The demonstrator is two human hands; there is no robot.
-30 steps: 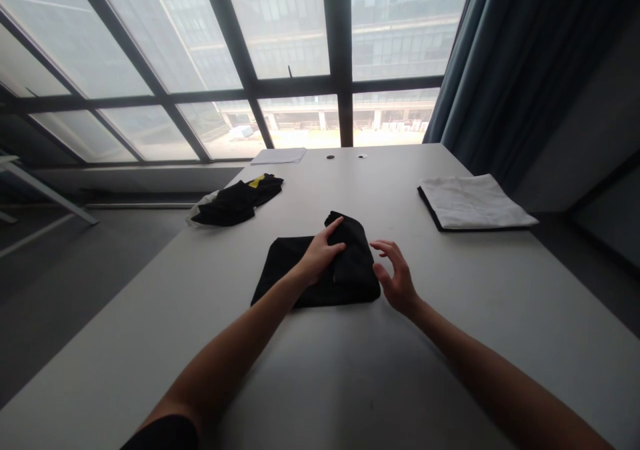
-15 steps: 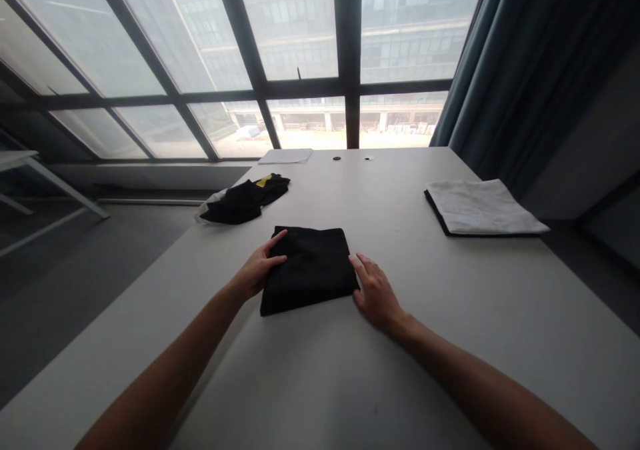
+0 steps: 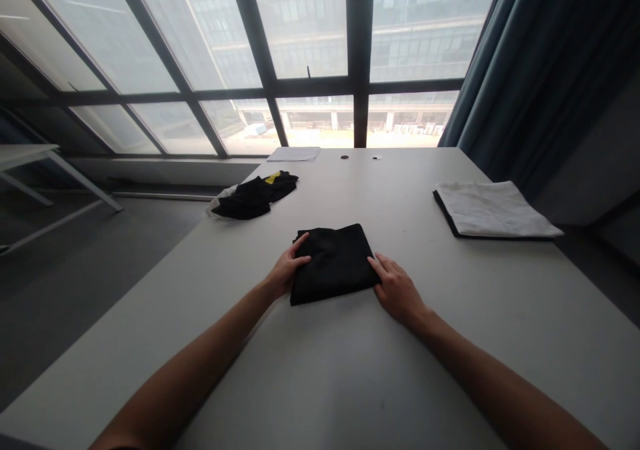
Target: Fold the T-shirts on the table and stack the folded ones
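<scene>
A black cloth [image 3: 334, 263], folded into a small rectangle, lies flat on the grey table [image 3: 350, 370] in front of me. My left hand [image 3: 289, 269] grips its left edge, thumb on top of the fabric. My right hand [image 3: 397, 291] rests against its right edge, fingers touching the cloth and the tabletop.
A crumpled black garment with a yellow tag [image 3: 257, 195] lies at the table's far left edge. A folded white cloth on a dark one [image 3: 493, 210] sits at the right. A paper sheet [image 3: 293, 154] lies at the far end by the window. A curtain [image 3: 540, 70] hangs at the right.
The cloth has gone from half-folded with a flap up to a compact flat rectangle. Both hands have moved from on top of it to its left and right edges.
</scene>
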